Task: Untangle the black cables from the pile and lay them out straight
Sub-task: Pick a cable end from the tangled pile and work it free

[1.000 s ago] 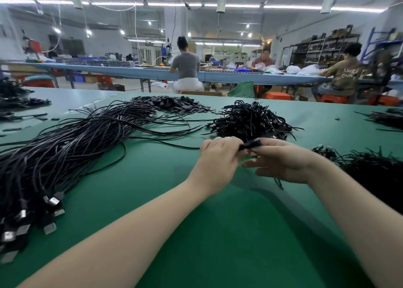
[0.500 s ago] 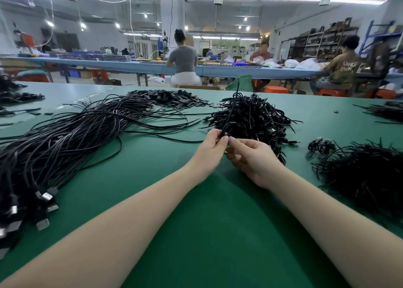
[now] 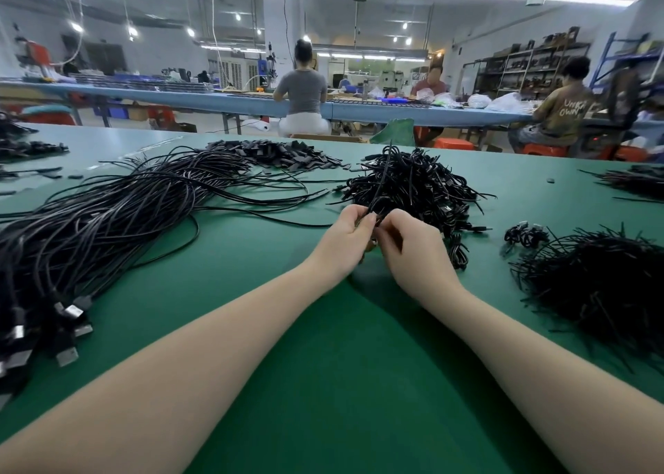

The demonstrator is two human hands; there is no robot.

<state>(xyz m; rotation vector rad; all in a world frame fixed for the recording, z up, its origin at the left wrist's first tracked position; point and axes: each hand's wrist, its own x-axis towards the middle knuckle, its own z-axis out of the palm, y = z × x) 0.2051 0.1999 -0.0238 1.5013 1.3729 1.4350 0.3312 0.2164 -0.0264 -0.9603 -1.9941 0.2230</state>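
At frame centre, both hands, left hand (image 3: 346, 234) and right hand (image 3: 407, 249), pinch one cable (image 3: 381, 177); she'd best draw it slowly free of the pile (image 3: 413, 186).

1. Tangled pile (image 3: 413, 189): short black cables heaped on the green mat, ends and plugs sticking out on all sides, centre-far of the work area.
2. Single cable (image 3: 381, 182): thin, black, rises from the near edge of the pile in front of it, upper end free, slightly curved.
3. Laid-out cables (image 3: 118, 215): long black strands lying roughly parallel, running from far centre toward the near left; metal-tipped flat plugs (image 3: 72, 312) bunched at the near-left end.
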